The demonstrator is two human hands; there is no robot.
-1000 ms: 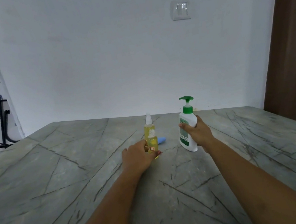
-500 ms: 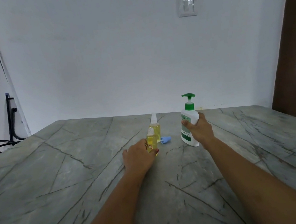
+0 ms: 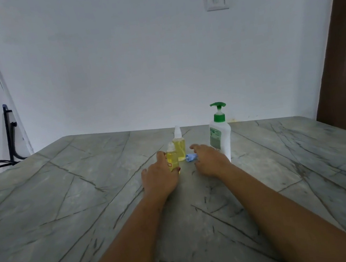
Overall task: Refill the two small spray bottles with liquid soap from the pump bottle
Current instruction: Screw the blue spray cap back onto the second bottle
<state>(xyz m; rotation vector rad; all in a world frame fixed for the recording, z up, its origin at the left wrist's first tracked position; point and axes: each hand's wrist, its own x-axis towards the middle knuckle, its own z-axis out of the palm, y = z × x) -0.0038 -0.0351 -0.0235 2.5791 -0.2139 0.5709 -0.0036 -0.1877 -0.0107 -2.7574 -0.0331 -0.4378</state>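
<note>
Upright on the grey stone table [image 3: 64, 192], all three bottles have their long axes vertical. The pump bottle [image 3: 221, 139], white with a green collar, points its green spout away to the left. The nearer small spray bottle [image 3: 172, 158], yellow liquid inside with a clear cap, stands inside the left hand [image 3: 160, 177]; its thumb and fingers are curled loosely around the lower body, touching it. The second spray bottle [image 3: 179, 146] stands just beyond that hand, close behind the first bottle, with its white nozzle up.

The right hand [image 3: 209, 160] lies palm down with fingers spread and relaxed, gripping nothing. A small blue cap [image 3: 191, 157] lies on its side at that hand's fingertips, between the two hands; whether the fingers touch it cannot be told. The pump bottle stands just beyond and to the outer side of the right hand, close against it.

Half a second ago the right hand was wrapped around the pump bottle's body; it has since let go and come inward toward the blue cap, while the left hand keeps its hold on the nearer bottle.
</note>
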